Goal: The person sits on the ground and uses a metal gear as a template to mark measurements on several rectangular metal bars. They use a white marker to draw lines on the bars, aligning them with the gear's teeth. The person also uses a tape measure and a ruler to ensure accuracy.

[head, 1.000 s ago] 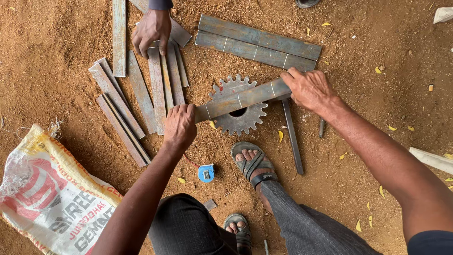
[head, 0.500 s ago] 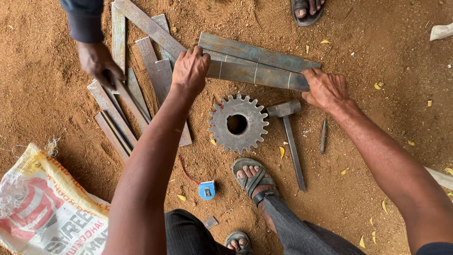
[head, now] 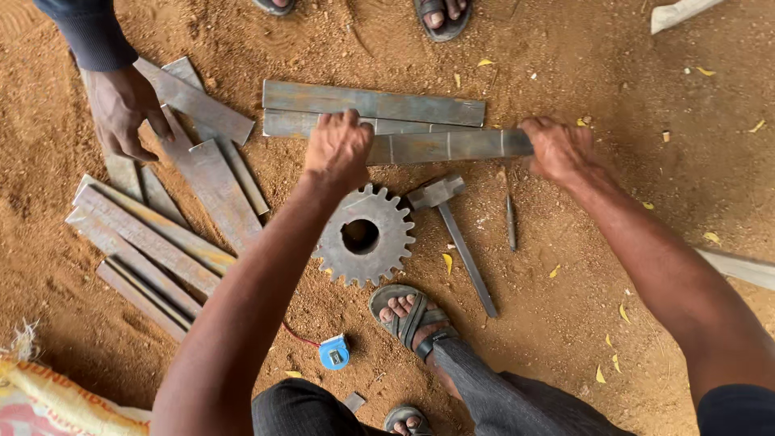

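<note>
Two hands hold one long flat metal bar (head: 444,146) down on the sandy ground (head: 613,73). The left hand (head: 337,151) presses on the bar's left end with its grip curled over it, and the right hand (head: 557,149) has its grip closed around the right end. That bar lies flat, touching the near side of two more bars (head: 379,105) stacked side by side, so three bars sit together there. Just below them are one round gear wheel (head: 363,236) with a hole in the middle, one hammer (head: 452,222) with its head near the gear, and one thin chisel (head: 511,222) beside the hammer. One small blue tape measure (head: 334,353) lies close to the sandalled foot (head: 408,316). On the left is a pile of metal strips (head: 153,234), about eight or nine, lying at slants and overlapping. Another person's hand (head: 121,109) rests on that pile. A sack (head: 48,400) peeks in at the bottom left corner. Two more feet (head: 440,14) stand at the top edge. The sand to the right of the right hand is mostly open, with only small yellow leaves (head: 622,311) scattered about.
</note>
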